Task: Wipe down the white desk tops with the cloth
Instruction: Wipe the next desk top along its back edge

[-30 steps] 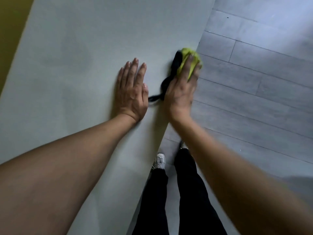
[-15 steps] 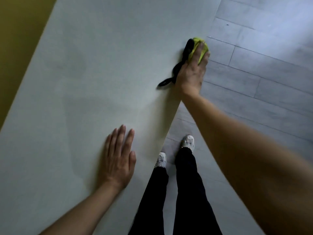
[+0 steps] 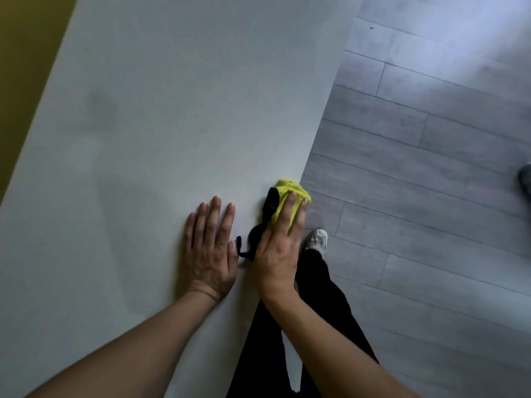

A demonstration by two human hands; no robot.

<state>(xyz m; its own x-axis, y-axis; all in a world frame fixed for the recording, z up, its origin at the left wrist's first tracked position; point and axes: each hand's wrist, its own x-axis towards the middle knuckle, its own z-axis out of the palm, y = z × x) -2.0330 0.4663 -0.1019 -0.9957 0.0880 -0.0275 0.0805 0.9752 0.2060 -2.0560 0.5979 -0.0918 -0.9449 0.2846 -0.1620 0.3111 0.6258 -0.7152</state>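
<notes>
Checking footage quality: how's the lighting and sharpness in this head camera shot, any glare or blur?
Head view: dim overall, pale glare on the floor at upper right. Head view: soft shadow beside the left hand on the desk top; forearms blurred at the bottom, cloth under the right hand sharper.

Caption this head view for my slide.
Right hand presses cloth at white desk edge; left hand rests flat alongside.

One desk top (image 3: 172, 110), one cloth (image 3: 290, 191), two hands.
The hands are one left hand (image 3: 211, 248) and one right hand (image 3: 277, 254); also in view are one pale shoe (image 3: 317, 239), one pair of black trousers (image 3: 324, 297) and one grey plank floor (image 3: 416, 168).
</notes>
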